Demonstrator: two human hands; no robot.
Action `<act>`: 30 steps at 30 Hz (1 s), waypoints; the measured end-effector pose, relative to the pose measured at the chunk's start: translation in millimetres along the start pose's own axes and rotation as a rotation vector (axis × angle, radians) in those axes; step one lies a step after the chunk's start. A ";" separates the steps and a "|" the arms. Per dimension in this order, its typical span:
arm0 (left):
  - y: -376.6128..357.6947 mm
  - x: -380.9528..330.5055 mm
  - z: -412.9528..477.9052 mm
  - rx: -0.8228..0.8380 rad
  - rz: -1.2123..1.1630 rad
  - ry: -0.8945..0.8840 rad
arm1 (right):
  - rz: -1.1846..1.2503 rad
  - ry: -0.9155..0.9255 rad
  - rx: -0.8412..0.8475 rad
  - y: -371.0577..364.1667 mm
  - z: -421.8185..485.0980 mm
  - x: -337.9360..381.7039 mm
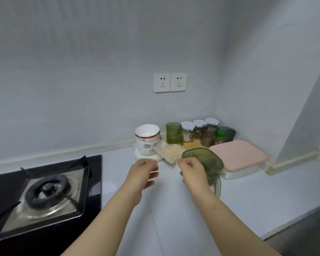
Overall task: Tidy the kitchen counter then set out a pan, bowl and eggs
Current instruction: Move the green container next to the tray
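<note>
White counter (174, 209) runs into a tiled corner, and the tidying looks unfinished: no pan or eggs are in view, only stacked bowls (147, 138) on a plate by the wall. Just right of them lies a clear packet (171, 152) of pale crumbs, wedged between the plate and a green jug (205, 160). The left hand (144, 172) hovers before it, fingers loosely spread and holding nothing. The right hand (192, 169) is curled at the packet's near edge; I cannot tell whether it pinches it. A careless tug could jolt the bowls, or the wrist could knock the jug against the pink box (238, 156). Jars (199, 129) crowd the corner; a stove (50, 191) sits left.
</note>
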State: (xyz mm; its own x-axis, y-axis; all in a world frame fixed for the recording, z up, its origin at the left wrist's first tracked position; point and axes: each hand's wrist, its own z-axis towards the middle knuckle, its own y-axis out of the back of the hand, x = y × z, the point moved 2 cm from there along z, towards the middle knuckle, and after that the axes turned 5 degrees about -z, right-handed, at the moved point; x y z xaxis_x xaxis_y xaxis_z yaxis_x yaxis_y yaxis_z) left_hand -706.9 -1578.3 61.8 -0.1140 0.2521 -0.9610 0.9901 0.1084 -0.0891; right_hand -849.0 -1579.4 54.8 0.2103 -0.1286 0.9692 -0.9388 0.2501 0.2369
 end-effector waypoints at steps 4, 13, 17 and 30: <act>51.2 24.0 -62.1 -0.144 -0.042 0.029 | 0.007 -0.037 0.192 -35.0 -60.5 -6.0; 199.3 50.7 -183.5 -0.477 -0.145 0.010 | -0.055 -0.060 0.630 -158.5 -198.0 2.6; 286.0 59.4 -234.7 -0.614 -0.176 -0.003 | -0.131 0.007 0.785 -238.2 -265.6 14.0; 614.2 66.7 -393.9 -0.980 -0.223 -0.049 | -0.146 0.029 1.132 -518.9 -523.3 71.6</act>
State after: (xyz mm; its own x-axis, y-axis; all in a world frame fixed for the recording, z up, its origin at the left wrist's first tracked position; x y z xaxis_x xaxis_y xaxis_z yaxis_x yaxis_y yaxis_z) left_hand -138.6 -1116.2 46.2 -0.2631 0.0919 -0.9604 0.4406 0.8970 -0.0349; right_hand -204.0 -1216.2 36.9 0.3302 -0.0590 0.9421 -0.6089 -0.7760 0.1648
